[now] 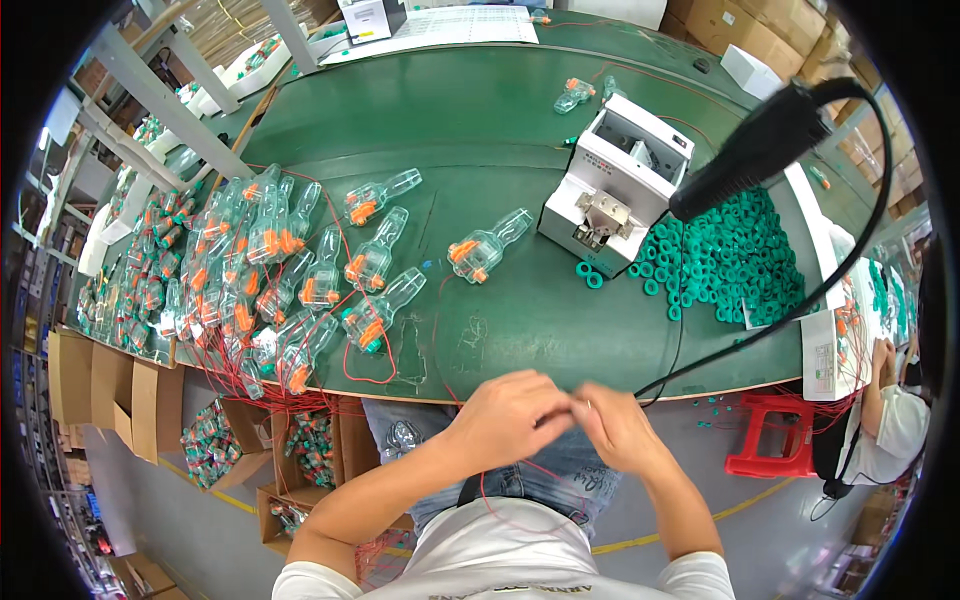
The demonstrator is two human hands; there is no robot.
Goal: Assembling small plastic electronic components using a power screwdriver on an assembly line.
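Over my lap, just off the table's near edge, my left hand (510,418) is closed on a thin red wire (437,335). That wire runs up the table toward a clear plastic bottle-shaped housing with orange parts (482,254), lying apart from the others. My right hand (612,428) meets the left at the fingertips, its fingers pinched together and slightly blurred. Whatever is between the right fingers is too small to make out. Another stretch of red wire hangs below the hands, across my white shirt.
Similar clear housings (270,235) with red wires crowd the table's left side. A white machine (612,185) stands right of centre, beside a heap of green rings (725,255). A black cable (745,355) arcs over the right side. Below are cardboard boxes (160,410) and a red stool (770,437); another person (895,420) sits right.
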